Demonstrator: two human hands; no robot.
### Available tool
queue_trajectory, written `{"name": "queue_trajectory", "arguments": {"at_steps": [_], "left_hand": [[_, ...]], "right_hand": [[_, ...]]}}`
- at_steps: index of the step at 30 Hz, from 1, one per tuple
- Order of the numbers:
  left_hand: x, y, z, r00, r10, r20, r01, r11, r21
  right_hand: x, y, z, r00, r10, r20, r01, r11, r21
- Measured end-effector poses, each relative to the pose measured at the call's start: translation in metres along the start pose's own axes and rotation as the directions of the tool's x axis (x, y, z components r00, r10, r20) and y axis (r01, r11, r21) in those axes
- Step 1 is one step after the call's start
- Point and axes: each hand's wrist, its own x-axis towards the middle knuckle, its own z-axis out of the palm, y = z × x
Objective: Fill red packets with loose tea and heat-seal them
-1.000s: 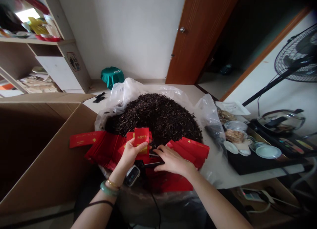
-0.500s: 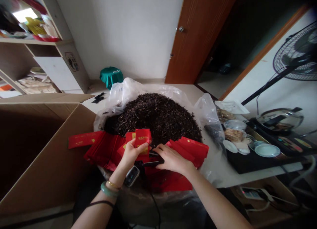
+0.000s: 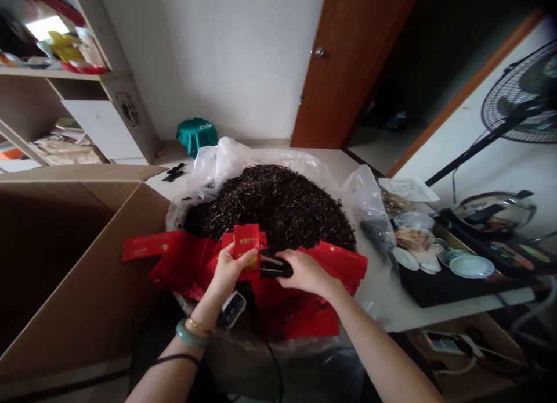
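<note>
My left hand (image 3: 228, 269) is closed on a small red tea packet (image 3: 246, 243) with gold lettering, thumb across its front. My right hand (image 3: 304, 270) grips a black stapler-shaped tool (image 3: 278, 266) with a pale metal strip. The tool's tip meets the lower right edge of the packet; whether its jaws are around that edge I cannot tell. Beyond both hands lies a heap of dark, twisted tea leaves (image 3: 278, 200) in a clear plastic bag (image 3: 226, 153). Flat red packets are piled at left (image 3: 185, 266), at right (image 3: 342, 263) and below the hands (image 3: 296, 316).
An open cardboard box (image 3: 108, 263) stands to the left. On the right, a black tray (image 3: 435, 292) bears a white dish (image 3: 472, 266) and containers, with a glass kettle (image 3: 496, 211) behind. A small device with a display (image 3: 232, 310) sits below my left wrist, near a black cord.
My right hand has closed on the black tool and raised it against the packet's right side. The packet in my left hand has shifted slightly left and up.
</note>
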Motion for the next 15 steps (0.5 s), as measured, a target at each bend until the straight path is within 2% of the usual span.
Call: {"name": "queue_trajectory", "arguments": {"at_steps": [8, 10, 15], "left_hand": [[0.001, 0.001, -0.003, 1.0, 0.003, -0.001, -0.003, 0.999, -0.046], [0.002, -0.001, -0.003, 1.0, -0.02, 0.016, 0.02, 1.0, -0.018], [0.004, -0.009, -0.003, 0.982, -0.102, 0.157, 0.087, 0.991, 0.1]], "right_hand": [[0.002, 0.026, -0.018, 0.961, 0.084, -0.265, -0.021, 0.973, 0.231], [0.001, 0.027, -0.022, 0.96, 0.092, -0.266, -0.011, 0.957, 0.29], [-0.006, 0.019, -0.03, 0.988, 0.032, -0.15, 0.035, 0.907, 0.42]]}}
